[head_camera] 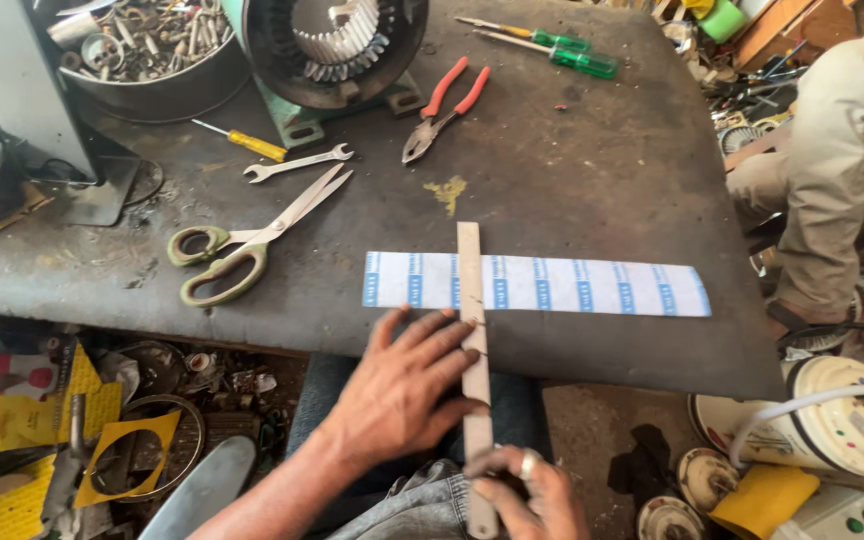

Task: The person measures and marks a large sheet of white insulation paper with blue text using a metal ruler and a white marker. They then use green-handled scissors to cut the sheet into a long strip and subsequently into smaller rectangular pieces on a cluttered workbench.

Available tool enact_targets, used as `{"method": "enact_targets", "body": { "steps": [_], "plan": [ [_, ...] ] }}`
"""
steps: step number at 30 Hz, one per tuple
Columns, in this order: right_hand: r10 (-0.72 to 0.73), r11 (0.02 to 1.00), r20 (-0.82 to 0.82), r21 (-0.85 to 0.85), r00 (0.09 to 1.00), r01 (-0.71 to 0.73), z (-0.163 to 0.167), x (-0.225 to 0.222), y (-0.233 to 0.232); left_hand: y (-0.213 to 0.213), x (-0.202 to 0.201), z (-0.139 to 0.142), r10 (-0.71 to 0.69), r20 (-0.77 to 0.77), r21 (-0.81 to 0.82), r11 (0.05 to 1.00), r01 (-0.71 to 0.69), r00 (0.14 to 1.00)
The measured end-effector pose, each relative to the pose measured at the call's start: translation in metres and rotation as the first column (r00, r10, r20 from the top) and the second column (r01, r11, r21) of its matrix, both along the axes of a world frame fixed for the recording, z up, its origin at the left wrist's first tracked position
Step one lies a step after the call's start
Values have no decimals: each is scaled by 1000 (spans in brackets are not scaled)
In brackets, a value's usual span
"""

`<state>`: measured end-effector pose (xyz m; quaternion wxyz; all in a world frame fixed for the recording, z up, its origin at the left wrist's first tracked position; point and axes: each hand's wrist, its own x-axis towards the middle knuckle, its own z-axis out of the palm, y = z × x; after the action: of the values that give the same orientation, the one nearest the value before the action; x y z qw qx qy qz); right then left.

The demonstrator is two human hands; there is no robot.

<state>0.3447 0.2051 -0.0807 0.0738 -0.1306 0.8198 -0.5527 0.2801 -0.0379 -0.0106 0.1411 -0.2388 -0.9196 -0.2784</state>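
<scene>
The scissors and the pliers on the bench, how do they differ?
The scissors have pale green loop handles; the pliers have straight red grips. The scissors are longer, with thin pointed blades, while the pliers end in short dark jaws. The scissors lie nearer the left hand. Both lie flat on the dark bench, untouched.

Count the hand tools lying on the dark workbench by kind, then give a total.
Screwdrivers: 3 (yellow-handled, two green-handled)
Red-handled pliers: 1
Steel open-ended spanner: 1
Green-handled scissors: 1
Flat metal ruler: 1, pressed by the left hand, its near end by the right hand
Total: 7
</scene>
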Motion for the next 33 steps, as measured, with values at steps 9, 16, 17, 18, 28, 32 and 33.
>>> {"method": "enact_targets", "body": {
  "steps": [9, 16, 17, 18, 28, 32, 33],
  "plan": [
    [157, 983, 517, -168, 841, -80, 43, -21, -109, -103, -22, 8, 58, 103, -109, 993, -47, 993],
    [187, 977, 510, -189, 840, -102, 40, -15, -125, -124, -30, 3, 13, 92, -110, 994, -3, 996],
    [202, 975, 506, -187, 839, -122, 39, -17, -124, -126, -31, 3, 11, 88, -112, 994, -1, 996],
    [212, 972, 518, -199, 828, -125, 39, -19, -123, -127, -32, 3, 9, 85, -113, 994, 1, 996],
    [103, 981, -43, 167, 994, -95, 87, -63, -99, -130, -35, 0, 12, 63, -89, 996, -7, 998],
    [-68, 990, -48, 121, 997, 74, 91, -115, -108, -130, -32, 1, 16, 55, -97, 995, -11, 998],
    [-67, 990, -123, 116, 990, 82, 90, -127, -113, -130, -32, 2, 18, 53, -104, 995, -12, 998]
  ]
}}
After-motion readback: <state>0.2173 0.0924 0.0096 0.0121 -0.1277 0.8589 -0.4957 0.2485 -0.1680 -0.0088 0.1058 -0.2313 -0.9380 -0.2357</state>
